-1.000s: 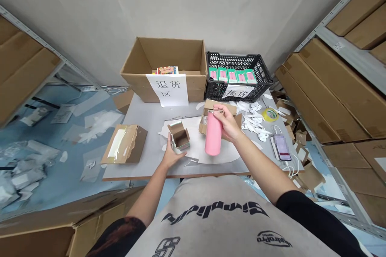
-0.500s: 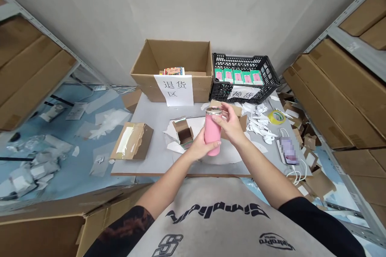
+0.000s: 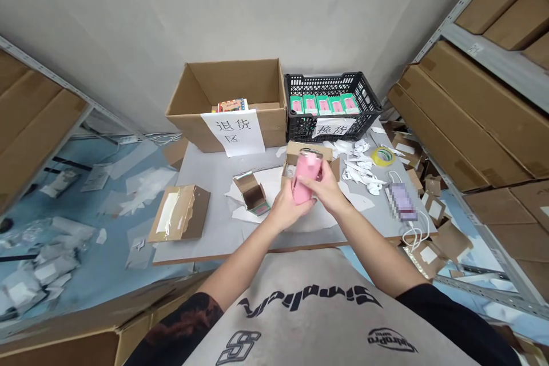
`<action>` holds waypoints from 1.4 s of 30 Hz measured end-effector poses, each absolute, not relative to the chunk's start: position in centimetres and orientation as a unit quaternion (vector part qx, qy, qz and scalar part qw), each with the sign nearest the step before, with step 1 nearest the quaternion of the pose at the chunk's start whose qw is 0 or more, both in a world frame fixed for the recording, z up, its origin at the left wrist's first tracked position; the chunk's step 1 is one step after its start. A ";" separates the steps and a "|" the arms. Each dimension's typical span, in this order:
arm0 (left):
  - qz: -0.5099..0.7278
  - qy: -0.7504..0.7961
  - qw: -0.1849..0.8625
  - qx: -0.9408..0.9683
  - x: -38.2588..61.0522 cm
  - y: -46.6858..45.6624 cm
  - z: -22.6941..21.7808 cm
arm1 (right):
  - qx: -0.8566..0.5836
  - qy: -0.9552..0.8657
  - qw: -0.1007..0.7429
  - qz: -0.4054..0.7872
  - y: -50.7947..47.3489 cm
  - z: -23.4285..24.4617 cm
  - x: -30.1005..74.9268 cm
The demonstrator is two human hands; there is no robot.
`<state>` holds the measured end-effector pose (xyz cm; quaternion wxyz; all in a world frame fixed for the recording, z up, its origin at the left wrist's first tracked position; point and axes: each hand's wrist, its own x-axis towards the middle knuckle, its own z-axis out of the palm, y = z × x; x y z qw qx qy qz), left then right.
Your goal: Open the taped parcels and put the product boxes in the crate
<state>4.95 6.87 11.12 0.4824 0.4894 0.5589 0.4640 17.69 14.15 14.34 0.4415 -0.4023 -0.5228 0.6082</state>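
Note:
Between my two hands is a pink tumbler with a silver metal rim at its top, tilted slightly to the right. My left hand is wrapped round its lower left side. My right hand grips it from the right, thumb across the front. Just behind the tumbler stands an opened cardboard box, partly covered by the hands. To the left, a small open carton with a green edge lies on white paper.
At the back are a large cardboard box with a paper sign and a black crate holding several pink-and-green boxes. A taped carton sits left. Crumpled paper, yellow tape and a phone lie right.
My right hand has come down from the tumbler's top to its side. The tumbler now leans to the right. The camera view has shifted a little.

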 end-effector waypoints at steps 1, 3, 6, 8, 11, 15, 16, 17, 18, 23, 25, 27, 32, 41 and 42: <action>0.458 0.566 0.470 0.498 5.1 6.9 11.2 | -0.422 -0.521 0.448 0.591 14.2 14.2 17.7; 0.455 0.530 0.504 0.508 5.4 7.1 11.5 | -0.431 -0.493 0.461 0.599 14.3 14.0 17.8; 0.473 0.432 0.614 0.461 5.7 7.5 11.7 | -0.388 -0.431 0.466 0.668 14.8 14.0 18.4; 0.482 0.396 0.654 0.428 6.0 7.7 11.6 | -0.368 -0.429 0.443 0.696 15.1 14.2 19.0; 0.504 0.478 0.568 0.441 6.5 7.7 11.2 | -0.388 -0.497 0.407 0.661 15.0 14.5 19.7; 0.490 0.625 0.378 0.476 6.9 7.4 11.1 | -0.423 -0.547 0.446 0.568 14.3 14.3 19.6; 0.491 0.617 0.374 0.489 6.9 7.3 11.2 | -0.420 -0.544 0.460 0.562 14.1 14.2 19.5; 0.497 0.590 0.393 0.501 6.7 7.2 11.4 | -0.411 -0.541 0.471 0.563 13.9 14.2 19.5; 0.505 0.552 0.427 0.508 6.5 7.2 11.6 | -0.400 -0.539 0.475 0.570 13.8 14.2 19.5; 0.509 0.495 0.478 0.517 5.4 6.7 12.3 | -0.371 -0.599 0.418 0.573 13.0 15.0 19.5; 0.502 0.579 0.369 0.526 5.0 6.5 12.3 | -0.392 -0.619 0.421 0.534 12.4 15.3 19.2; 0.483 0.625 0.295 0.539 4.5 6.1 12.3 | -0.400 -0.616 0.439 0.518 12.0 15.4 18.9; 0.432 0.477 0.494 0.584 3.1 4.5 12.8 | -0.342 -0.597 0.418 0.593 11.2 15.5 18.8; 0.392 0.603 0.353 0.599 2.5 1.7 12.0 | -0.439 -0.697 0.421 0.380 6.5 16.5 17.8; 0.387 0.589 0.354 0.615 2.0 1.4 12.1 | -0.438 -0.691 0.426 0.388 6.3 16.3 17.7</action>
